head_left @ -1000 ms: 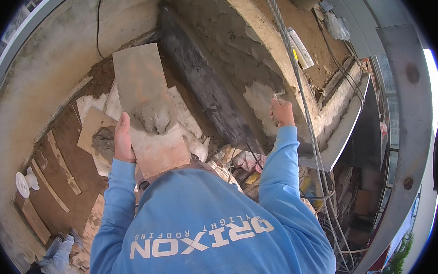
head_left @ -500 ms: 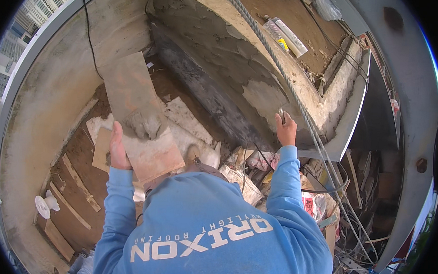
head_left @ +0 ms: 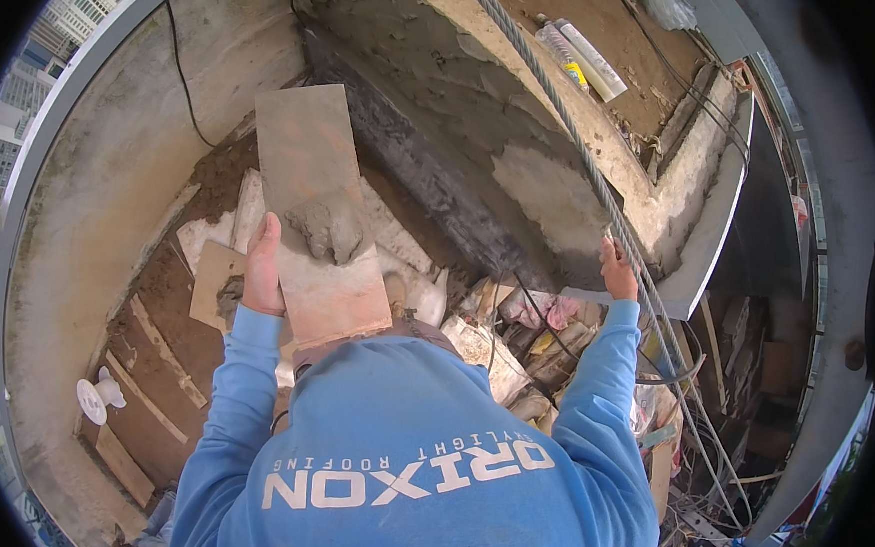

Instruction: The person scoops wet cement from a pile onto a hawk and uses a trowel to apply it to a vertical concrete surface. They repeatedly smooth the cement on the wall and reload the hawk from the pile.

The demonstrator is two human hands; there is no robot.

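Observation:
My left hand [head_left: 263, 273] grips the left edge of a long flat board [head_left: 311, 135], with the fingers hidden beneath it. A lump of wet grey mortar [head_left: 332, 229] sits on the board's middle. At the right, my right hand [head_left: 618, 275] is closed on what looks like a trowel; only a sliver of metal shows and its blade is hidden. That hand is beside the lower end of a low concrete wall [head_left: 448, 104], whose inner face carries rough, wet-looking grey mortar. A twisted steel cable [head_left: 576, 137] passes very near the right hand.
Rubble and sacks [head_left: 487, 362] lie below my arms. A white spool [head_left: 99, 396] and wood strips [head_left: 167, 352] are at the left. White tubes [head_left: 589, 60] rest beyond the wall. Loose cables [head_left: 712, 531] tangle at the lower right; a curved concrete wall [head_left: 81, 212] bounds the left.
The board and my left hand have shifted right in view, and the board stands straighter. My right hand has moved right and slightly down along the wall, closer to the steel cable.

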